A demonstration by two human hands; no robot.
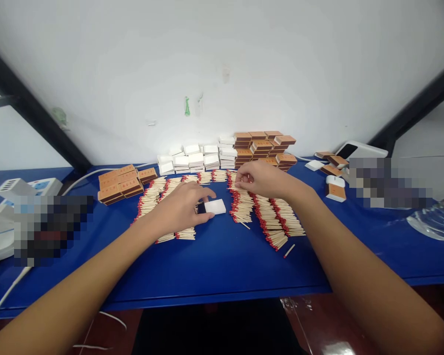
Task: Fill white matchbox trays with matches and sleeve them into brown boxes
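A small white matchbox tray (216, 207) lies on the blue table, with the thumb and finger of my left hand (188, 207) closed on its left end. My right hand (257, 178) is over the far end of a row of red-tipped matches (242, 204), its fingertips pinched on matches there; how many is hidden. More matches (272, 219) are laid out in slanting rows to the right. Further rows of matches (185, 233) spread to the left, partly covered by my left hand and forearm. One loose match (289, 251) lies apart near the front.
White trays (196, 160) and brown matchboxes (261, 146) are stacked against the wall. Another group of matchboxes (120, 183) sits at left, near a power strip (46, 187) and cables. At right are scattered boxes (335, 191) and a white device (362, 150).
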